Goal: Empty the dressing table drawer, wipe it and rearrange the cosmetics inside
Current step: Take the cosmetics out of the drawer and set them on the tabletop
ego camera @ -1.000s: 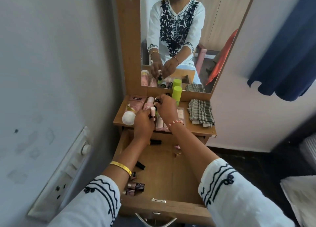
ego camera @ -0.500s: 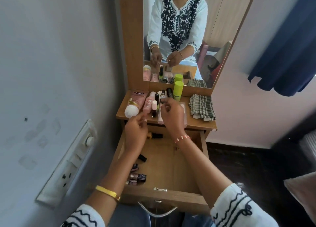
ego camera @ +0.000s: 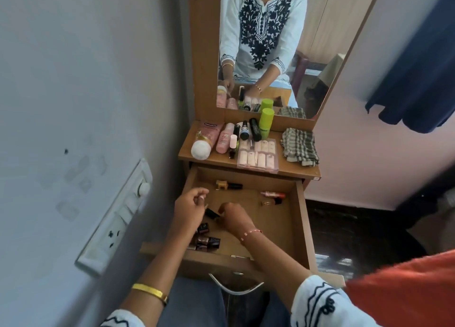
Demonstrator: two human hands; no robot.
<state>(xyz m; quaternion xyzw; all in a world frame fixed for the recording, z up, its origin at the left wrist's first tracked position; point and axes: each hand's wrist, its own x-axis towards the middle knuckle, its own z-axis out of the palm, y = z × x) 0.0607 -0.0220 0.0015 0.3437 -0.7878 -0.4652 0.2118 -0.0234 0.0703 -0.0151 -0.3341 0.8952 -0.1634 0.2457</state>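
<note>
Drawer (ego camera: 301,218) pulled open, a few cosmetics left inside. Right hand (ego camera: 232,217) pinches a small dark bottle (ego camera: 212,213) to lift out; left hand (ego camera: 189,205) loosely curled, holding nothing visible. Shelf (ego camera: 293,168) stages removed items.

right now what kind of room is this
Most likely a bedroom corner with a dressing table: a wood-framed mirror above a narrow shelf crowded with cosmetics, an open drawer holding small bottles, and a dark blue curtain at the right.

We record a home bedroom: a wooden dressing table (ego camera: 248,165) with mirror (ego camera: 270,43), cosmetics on its top, a navy curtain (ego camera: 416,75), wall switchboard (ego camera: 115,218).
</note>
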